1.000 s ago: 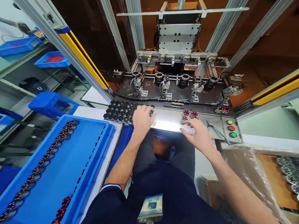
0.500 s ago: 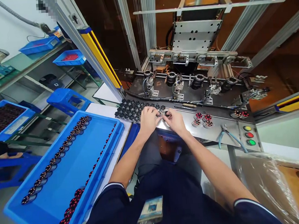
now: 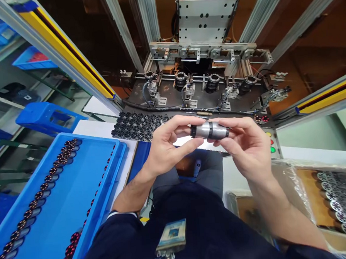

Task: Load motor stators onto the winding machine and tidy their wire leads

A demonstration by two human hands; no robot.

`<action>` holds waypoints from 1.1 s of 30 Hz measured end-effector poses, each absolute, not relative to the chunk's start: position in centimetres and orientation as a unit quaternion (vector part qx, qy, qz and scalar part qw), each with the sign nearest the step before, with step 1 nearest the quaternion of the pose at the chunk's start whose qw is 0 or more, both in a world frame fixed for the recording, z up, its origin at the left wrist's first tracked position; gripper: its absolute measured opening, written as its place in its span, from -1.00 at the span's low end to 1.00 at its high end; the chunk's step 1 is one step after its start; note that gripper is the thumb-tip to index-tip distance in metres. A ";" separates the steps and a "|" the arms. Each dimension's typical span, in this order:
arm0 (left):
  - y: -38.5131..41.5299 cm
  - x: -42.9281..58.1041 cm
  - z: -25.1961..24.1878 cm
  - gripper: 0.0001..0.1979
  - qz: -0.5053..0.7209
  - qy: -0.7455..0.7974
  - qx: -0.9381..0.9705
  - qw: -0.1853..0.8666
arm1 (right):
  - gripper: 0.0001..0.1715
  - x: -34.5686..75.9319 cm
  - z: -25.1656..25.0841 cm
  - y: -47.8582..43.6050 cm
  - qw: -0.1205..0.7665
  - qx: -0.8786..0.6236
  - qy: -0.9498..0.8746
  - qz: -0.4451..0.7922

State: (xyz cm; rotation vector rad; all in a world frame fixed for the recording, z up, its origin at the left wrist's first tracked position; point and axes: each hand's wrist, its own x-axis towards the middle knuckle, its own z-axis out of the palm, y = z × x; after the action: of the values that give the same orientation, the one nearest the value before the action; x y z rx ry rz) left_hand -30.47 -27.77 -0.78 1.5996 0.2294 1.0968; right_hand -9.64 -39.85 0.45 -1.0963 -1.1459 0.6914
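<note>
Two silver metal cylinders with black plastic ends meet end to end, held sideways before my chest. My left hand [image 3: 168, 147] pinches the left cylinder [image 3: 201, 130] between thumb and fingertips. Thumb and fingers of my right hand [image 3: 247, 147] close on the right cylinder [image 3: 219, 130]. The black ends touch, or nearly so, at the middle. Just beyond my left hand, rows of black plastic parts [image 3: 139, 125] stand packed together on the bench. My hands cover part of the metal bench top.
A blue tray [image 3: 58, 189] at left holds a row of metal cylinders [image 3: 38, 195] and red-marked parts [image 3: 70, 250]. Behind the bench edge stands a machine with black round holders [image 3: 212, 83]. A carton [image 3: 309, 192] at right holds silver cylindrical parts [image 3: 336, 206].
Both hands have risen from the bench toward me, and the two cylinders now show clearly between them. My view has turned right and come nearer. The pliers are out of sight.
</note>
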 end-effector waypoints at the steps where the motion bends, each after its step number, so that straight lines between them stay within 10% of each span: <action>1: -27.8 -30.2 -0.5 -0.56 0.460 0.094 0.681 0.561 | -0.74 -9.2 0.8 -40.0 0.649 -0.481 -0.511 0.295; 11: -18.6 -21.9 6.7 -0.65 0.364 0.147 0.835 0.387 | -0.56 5.9 7.2 -32.9 0.517 -0.604 -0.603 0.063; 15: -10.1 -12.7 7.0 -0.52 0.273 0.184 0.903 0.275 | -0.38 15.0 8.2 -25.5 0.303 -0.741 -0.597 -0.046; 33: 2.8 -0.1 -2.5 -0.46 0.061 0.271 0.951 0.132 | -0.19 30.4 -3.0 -16.0 0.086 -0.791 -0.605 0.040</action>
State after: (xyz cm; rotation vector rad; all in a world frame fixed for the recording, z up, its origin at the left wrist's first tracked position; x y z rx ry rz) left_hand -0.10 2.81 -2.51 2.7612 0.7868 0.1783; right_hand 30.43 -15.97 -2.99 -2.3569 -1.8023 0.1178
